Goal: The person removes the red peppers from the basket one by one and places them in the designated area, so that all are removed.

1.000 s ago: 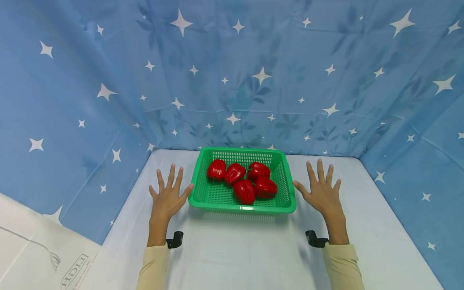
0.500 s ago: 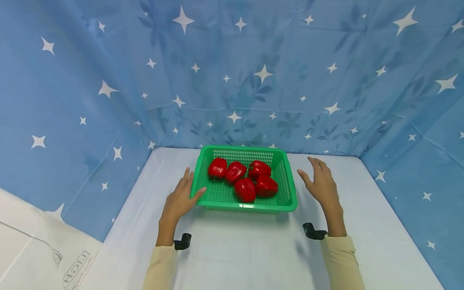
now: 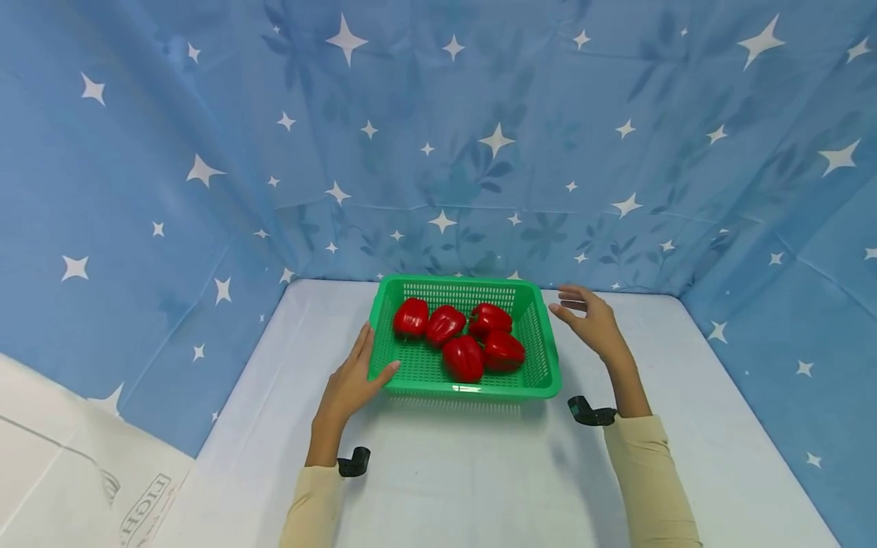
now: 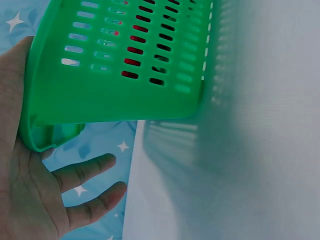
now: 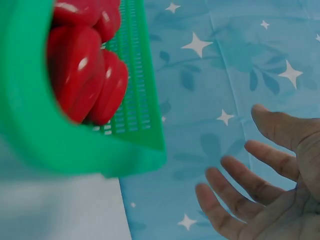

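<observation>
A green plastic basket point(image 3: 425, 390) with slotted walls stands on the white table and holds several red bell peppers point(image 3: 463, 359). My left hand point(image 3: 346, 392) is at its left front corner, thumb over the rim and fingers straight along the left side. In the left wrist view the palm of the left hand point(image 4: 30, 200) lies against the rim of the basket point(image 4: 110, 100), with two fingers spread below it. My right hand point(image 3: 592, 323) is beside the right rim, fingers loosely bent. The right wrist view shows the right hand point(image 5: 270, 195) apart from the basket point(image 5: 30, 135).
Blue cloth point(image 3: 438, 152) with white stars surrounds the white table point(image 3: 445, 479) at the back and sides. White sheeting with printed lettering point(image 3: 147, 502) lies at the lower left. A black camera mount point(image 3: 353, 462) sits on each wrist.
My left hand has moved right, from beside the basket onto its left front corner. My right hand has turned inward toward the right rim, its spread fingers now bent. The peppers have stayed put.
</observation>
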`<state>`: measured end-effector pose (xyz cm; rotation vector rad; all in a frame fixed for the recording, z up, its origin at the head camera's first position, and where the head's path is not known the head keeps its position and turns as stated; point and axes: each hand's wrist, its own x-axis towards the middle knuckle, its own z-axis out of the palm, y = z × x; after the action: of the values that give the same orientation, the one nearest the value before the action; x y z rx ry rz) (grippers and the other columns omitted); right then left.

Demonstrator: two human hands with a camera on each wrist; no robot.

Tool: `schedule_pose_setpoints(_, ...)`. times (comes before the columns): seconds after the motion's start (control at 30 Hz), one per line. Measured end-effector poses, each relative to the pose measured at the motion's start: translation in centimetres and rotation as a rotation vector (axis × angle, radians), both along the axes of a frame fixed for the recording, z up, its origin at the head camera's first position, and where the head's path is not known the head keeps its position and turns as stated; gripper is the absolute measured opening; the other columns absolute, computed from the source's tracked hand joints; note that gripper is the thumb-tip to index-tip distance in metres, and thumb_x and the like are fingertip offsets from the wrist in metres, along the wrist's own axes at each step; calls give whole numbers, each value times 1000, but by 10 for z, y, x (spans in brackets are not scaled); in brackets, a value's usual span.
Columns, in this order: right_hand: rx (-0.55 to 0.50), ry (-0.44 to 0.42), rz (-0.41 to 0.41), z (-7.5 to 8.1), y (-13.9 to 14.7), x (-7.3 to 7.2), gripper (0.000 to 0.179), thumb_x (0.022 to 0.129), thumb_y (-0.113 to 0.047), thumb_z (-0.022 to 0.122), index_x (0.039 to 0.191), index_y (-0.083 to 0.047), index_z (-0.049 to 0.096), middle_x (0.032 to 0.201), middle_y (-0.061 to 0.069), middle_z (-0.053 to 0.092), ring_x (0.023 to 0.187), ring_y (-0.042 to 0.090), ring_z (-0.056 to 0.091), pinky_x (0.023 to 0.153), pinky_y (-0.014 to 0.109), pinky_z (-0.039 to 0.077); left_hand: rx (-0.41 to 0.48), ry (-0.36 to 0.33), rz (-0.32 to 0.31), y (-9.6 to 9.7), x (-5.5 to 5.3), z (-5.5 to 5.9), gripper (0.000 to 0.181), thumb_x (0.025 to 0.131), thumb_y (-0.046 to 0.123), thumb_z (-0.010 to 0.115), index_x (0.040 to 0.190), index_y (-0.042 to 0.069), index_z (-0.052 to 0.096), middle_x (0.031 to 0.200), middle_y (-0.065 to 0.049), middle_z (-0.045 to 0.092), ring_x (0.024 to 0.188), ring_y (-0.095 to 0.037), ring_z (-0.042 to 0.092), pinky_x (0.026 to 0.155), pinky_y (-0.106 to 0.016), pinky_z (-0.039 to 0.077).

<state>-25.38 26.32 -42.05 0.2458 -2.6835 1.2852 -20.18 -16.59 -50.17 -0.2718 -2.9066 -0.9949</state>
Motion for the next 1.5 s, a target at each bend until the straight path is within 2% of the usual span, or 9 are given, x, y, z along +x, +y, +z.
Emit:
schedule_pose_setpoints(0.17,-167,-147,127,0,-7,-18,59,97,-29,62,145,-2,42,144,27,46,132,44,47,103,57,44,11,-15,2,0,-1,-2,93,90,71,46,159,20,9,166,8,1,136,-39,45,97,-67,41)
schedule_pose_setpoints(0.27,-214,-198,177,1,-13,-27,60,96,-26,63,146,-1,40,146,29,42,132,44,47,104,55,44,19,-19,-2,-1,-1,-2,93,91,70,47,159,20,9,166,6,2,137,-40,43,98,-70,38)
schedule_pose_setpoints(0.37,-207,-246,214,12,-26,-30,59,96,-19,63,145,3,39,145,32,40,131,47,45,104,58,42,29,-24,-2,0,0,-2,92,91,69,47,159,21,9,166,6,2,140,-39,40,99,-73,34)
schedule_pose_setpoints(0.47,-156,-268,249,11,-35,-40,58,96,-17,64,144,4,40,144,33,42,129,48,46,104,60,42,42,-28,1,1,1,-3,92,91,70,48,159,22,9,166,7,1,142,-38,37,101,-74,31)
schedule_pose_setpoints(0.6,-110,-316,301,-6,-39,-63,59,95,-21,65,144,2,42,144,30,43,130,46,47,103,60,42,54,-24,2,1,0,-4,91,91,69,48,159,21,11,166,9,1,143,-36,36,101,-74,31)
schedule_pose_setpoints(0.73,-79,-385,345,-13,-47,-76,59,95,-20,65,144,2,41,146,30,41,133,45,43,104,62,40,60,-21,5,1,0,-4,91,91,69,48,159,20,13,166,7,2,144,-35,35,101,-74,30)
schedule_pose_setpoints(1.03,-37,-540,319,-22,-61,-93,58,95,-20,65,145,-3,42,150,26,37,135,43,40,107,62,37,80,-19,12,1,1,-4,90,90,69,49,159,23,13,166,7,3,142,-37,37,101,-75,29)
schedule_pose_setpoints(1.27,-50,-579,275,-31,-65,-101,59,93,-20,67,145,-5,42,150,24,38,137,42,39,108,60,38,82,-17,19,0,0,-6,90,90,70,49,159,25,13,166,9,3,140,-39,40,100,-76,30)
schedule_pose_setpoints(1.5,-45,-618,245,-39,-71,-100,58,93,-19,67,144,-5,42,148,24,40,136,41,41,107,56,41,83,-31,18,0,0,-7,90,90,69,49,159,25,12,166,10,2,137,-42,42,98,-75,34)
